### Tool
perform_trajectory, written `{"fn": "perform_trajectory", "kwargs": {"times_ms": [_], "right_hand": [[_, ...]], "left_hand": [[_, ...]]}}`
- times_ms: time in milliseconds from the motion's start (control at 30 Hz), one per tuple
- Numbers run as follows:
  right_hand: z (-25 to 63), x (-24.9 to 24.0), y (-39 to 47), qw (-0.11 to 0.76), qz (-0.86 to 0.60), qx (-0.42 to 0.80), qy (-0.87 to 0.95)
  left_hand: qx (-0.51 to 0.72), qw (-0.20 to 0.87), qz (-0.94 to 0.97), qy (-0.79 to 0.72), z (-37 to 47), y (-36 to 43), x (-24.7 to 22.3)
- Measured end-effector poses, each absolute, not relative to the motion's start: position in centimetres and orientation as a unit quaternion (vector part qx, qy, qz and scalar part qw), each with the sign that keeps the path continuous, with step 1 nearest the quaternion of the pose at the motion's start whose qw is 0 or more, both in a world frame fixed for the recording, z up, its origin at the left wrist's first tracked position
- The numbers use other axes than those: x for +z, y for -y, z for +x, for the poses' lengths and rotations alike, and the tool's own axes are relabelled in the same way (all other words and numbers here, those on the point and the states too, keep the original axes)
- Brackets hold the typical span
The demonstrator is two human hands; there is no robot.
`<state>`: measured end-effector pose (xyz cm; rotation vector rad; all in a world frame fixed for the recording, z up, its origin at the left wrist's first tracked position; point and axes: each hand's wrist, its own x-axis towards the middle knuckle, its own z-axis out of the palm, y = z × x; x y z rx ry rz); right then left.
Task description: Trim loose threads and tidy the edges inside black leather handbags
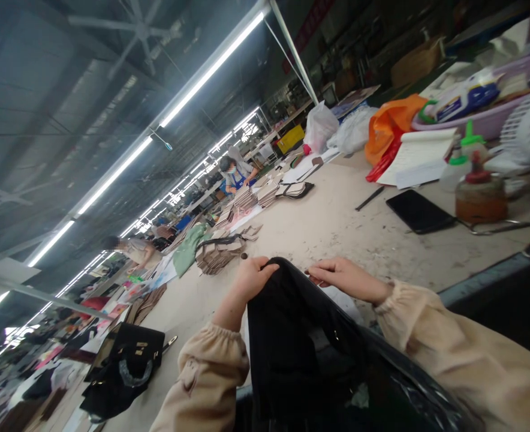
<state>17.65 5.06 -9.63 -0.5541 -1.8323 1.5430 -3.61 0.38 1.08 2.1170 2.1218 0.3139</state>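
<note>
A large piece of black bag material [287,348], with a fabric-like face and a glossier edge on its right, stands upright in front of me and runs down out of view. My left hand [252,277] is closed on its upper left corner, thumb pressed along the top edge. Just right of that edge, my right hand [343,277] is closed, thumb and index finger pinched together. A small dark thing seems to be at those fingertips, too small to name. Whether the right fingers touch the black material, I cannot tell.
On the table [319,222] lie a phone [420,211], a bottle of amber liquid [481,198], a notepad [422,156] and a dark stick [370,198]. Stacked brown pieces [220,253] lie farther off. A black handbag [125,366] rests at left. Co-workers [238,171] are beyond.
</note>
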Motion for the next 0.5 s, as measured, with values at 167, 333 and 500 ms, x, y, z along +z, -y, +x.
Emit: {"fn": "perform_trajectory", "kwargs": {"times_ms": [167,333,500], "right_hand": [[17.1,-6.8,-6.0,0.371,-0.204,0.547,0.722],[15.3,-4.6,-7.1,0.375,-0.222,0.513,0.740],[13.5,-3.8,-7.4,0.331,-0.193,0.475,0.792]], "left_hand": [[0.112,0.068,0.696,-0.706,-3.9,-0.2,0.8],[0.121,0.063,0.697,-0.704,-4.0,-0.2,0.6],[0.116,0.053,0.701,-0.701,-4.0,-0.5,0.2]]}}
